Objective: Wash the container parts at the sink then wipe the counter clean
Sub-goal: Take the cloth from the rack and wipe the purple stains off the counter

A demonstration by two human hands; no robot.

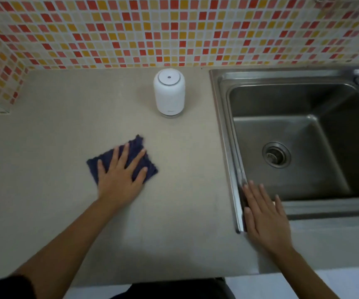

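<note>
Left hand (121,175) presses flat, fingers spread, on the dark blue cloth (131,156) on the beige tabletop (44,147); right hand (265,219), open and empty, rests on the steel sink (223,126) rim.

The desk (66,117) looks like matt, finely speckled beige stone. The sink (223,130) is brushed steel with a dull sheen. The cloth (138,145) is nubbly dark-blue fabric, the container (169,94) smooth white plastic, the wall (131,29) glossy mosaic tile.
</note>
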